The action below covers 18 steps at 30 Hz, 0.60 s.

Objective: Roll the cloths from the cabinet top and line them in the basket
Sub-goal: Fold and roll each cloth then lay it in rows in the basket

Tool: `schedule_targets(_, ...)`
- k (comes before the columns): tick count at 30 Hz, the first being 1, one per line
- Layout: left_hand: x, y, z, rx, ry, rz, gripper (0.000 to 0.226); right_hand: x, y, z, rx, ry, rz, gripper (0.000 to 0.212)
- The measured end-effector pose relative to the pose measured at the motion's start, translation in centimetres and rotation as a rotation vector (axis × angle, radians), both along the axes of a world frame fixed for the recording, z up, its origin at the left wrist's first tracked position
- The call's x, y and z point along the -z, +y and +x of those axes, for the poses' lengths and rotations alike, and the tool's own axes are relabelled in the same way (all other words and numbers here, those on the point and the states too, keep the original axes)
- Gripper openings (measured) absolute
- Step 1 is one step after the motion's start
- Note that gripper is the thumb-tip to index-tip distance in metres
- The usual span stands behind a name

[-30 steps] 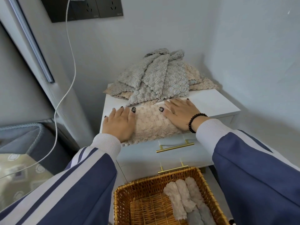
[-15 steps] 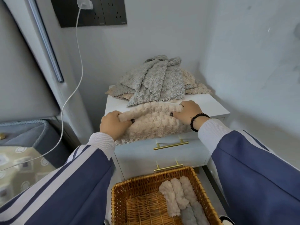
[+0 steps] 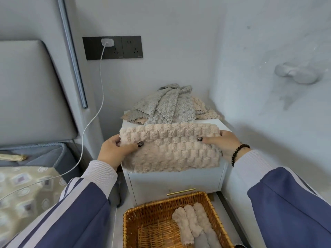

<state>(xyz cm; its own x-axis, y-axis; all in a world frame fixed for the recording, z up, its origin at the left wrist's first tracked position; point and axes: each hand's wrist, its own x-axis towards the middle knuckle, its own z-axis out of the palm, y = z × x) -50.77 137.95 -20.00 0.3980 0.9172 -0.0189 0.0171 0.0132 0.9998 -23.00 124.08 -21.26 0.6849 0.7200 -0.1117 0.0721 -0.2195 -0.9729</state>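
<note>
Head view: both hands [image 3: 114, 151] have folded the beige cloth [image 3: 170, 149] over since lying flat.

The beige cloth [image 3: 170, 149] hides the fingers of both the left hand [image 3: 114, 151] and the right hand [image 3: 223, 145] behind its ends, along with the cabinet [image 3: 175, 181] top's front edge. The wicker basket [image 3: 152, 212] is cut off by the bottom edge, so its rolled cloths [image 3: 193, 222] show only partly. The cloth pile [image 3: 170, 106] covers the cabinet's back.
</note>
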Motion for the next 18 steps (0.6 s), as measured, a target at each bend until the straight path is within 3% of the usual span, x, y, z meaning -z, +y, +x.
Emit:
schedule_targets(3, -0.8, -1.6, -0.6, 0.027, -0.125, -0.125, 0.032, -1.1, -2.0, -0.5, 0.027, 0.071, 0.065, 0.067)
schedule_targets(6, -1.5, -3.9, -1.1, 0.077, -0.210, -0.199, 0.033, -2.3, -3.6, -2.1, 0.087, -0.010, 0.073, 0.092)
schedule_targets(7, -1.6, -4.6, -1.2, 0.094, -0.233, -0.221, 0.033, -2.8, -4.2, -2.8, 0.077, -0.060, 0.061, 0.089)
schedule_targets(11, -1.6, -6.3, -1.2, 0.130, -0.223, -0.307, 0.017, -3.5, -5.3, -4.7, 0.032, -0.302, 0.024, 0.034)
schedule_targets(13, -1.3, -6.6, -0.9, 0.108, -0.168, -0.334, 0.013, -3.2, -5.2, -5.3, 0.041, -0.378, 0.022, 0.020)
schedule_targets(18, -0.4, -6.1, 0.1, 0.051, -0.014, -0.293, 0.018, -3.0, -4.6, -5.9, 0.081, -0.491, -0.014, 0.040)
